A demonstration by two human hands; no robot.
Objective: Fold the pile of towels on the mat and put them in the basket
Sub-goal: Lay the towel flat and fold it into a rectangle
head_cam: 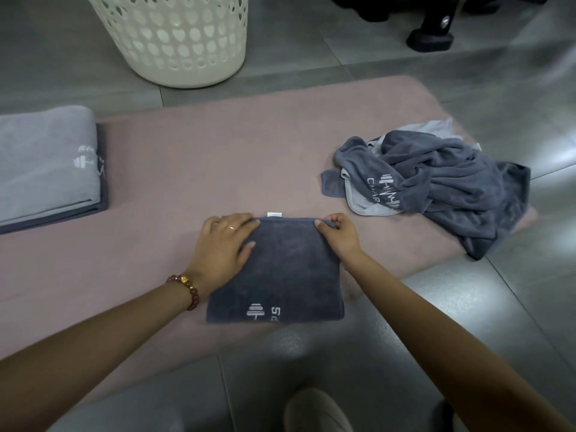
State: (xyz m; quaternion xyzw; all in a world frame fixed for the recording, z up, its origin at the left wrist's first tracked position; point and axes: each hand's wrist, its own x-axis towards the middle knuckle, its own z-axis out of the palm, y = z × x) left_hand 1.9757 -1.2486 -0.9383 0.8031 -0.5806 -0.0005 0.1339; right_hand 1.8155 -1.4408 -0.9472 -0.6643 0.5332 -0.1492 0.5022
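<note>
Mat [193,145], pink, is spread on the tiled floor [467,338] and carries the work. Basket [174,39], white and perforated, is stood on the floor just beyond the mat's far edge, left of centre. Pile of unfolded towels [436,188] is heaped at the mat's right end, with part spilled over the edge. Folded stack [46,163], light grey over dark, is set at the left end. Dark towel [280,275], folded to a near-square packet, is laid at the mat's near edge, between stack and pile and well apart from both. Its long axis cannot be told with confidence. Left grip [223,244] is laid flat on the packet's far left corner, fingers straight and pressing. Right grip [338,233] is curled on the far right corner, with the far edge pinched. A white label [275,214] is seen at the far edge between the two. Relation noted: basket and stack both lie to the left of the packet, the basket farther off and the stack level with it. The left grip is therefore judged the nearer for a carry, should the packet be judged finished.
</note>
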